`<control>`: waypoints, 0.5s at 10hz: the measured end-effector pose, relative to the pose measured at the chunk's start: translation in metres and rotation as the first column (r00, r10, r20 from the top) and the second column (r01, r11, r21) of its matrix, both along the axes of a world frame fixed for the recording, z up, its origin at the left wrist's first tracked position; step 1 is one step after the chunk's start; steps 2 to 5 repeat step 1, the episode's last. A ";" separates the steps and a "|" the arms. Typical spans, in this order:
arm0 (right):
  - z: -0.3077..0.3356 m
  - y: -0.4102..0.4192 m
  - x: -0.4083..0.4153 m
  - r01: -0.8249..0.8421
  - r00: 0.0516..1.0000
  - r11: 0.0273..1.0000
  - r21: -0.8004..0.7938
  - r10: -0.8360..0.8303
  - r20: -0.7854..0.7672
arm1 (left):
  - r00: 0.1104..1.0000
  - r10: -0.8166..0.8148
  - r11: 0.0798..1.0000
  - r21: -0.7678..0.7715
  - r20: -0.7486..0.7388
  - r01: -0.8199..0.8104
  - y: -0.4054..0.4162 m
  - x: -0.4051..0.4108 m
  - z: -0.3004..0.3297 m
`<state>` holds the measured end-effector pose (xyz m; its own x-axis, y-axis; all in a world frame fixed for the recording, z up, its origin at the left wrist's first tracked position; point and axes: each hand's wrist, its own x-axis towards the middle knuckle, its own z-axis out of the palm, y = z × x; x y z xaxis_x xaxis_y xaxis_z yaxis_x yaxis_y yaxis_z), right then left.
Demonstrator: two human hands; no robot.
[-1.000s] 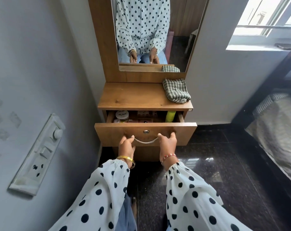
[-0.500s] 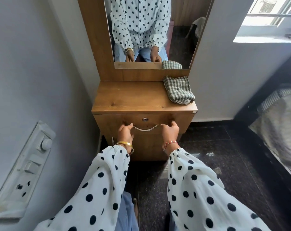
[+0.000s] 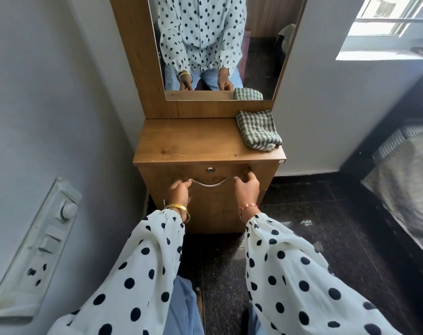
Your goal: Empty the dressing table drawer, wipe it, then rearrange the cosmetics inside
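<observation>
Standing: person faces shut drawer (image 3: 210, 180); cosmetics are out of sight.
Left hand (image 3: 179, 192): loosely curled beside handle (image 3: 211, 183), holding nothing.
Right hand (image 3: 246, 189): loosely curled, gripping nothing.
Advice: hook the handle's middle and pull straight toward the near side.
Cloth (image 3: 258, 129): far right on top.

Closed drawer (image 3: 210, 180) under the table (image 3: 193, 143) top. Left hand (image 3: 179, 192) near the left end of the curved metal handle (image 3: 211, 183), right hand (image 3: 246, 189) just right of it, fingers loosely curled. Checked cloth (image 3: 257, 129) far right on top.
</observation>
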<state>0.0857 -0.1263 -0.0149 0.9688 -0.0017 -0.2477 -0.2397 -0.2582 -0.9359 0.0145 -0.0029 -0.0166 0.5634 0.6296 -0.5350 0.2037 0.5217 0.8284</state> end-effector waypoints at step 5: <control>0.008 -0.008 -0.018 -0.049 0.991 0.998 -0.050 0.054 0.119 | 0.996 -0.078 0.997 0.032 0.048 0.076 -0.019 -0.015 0.013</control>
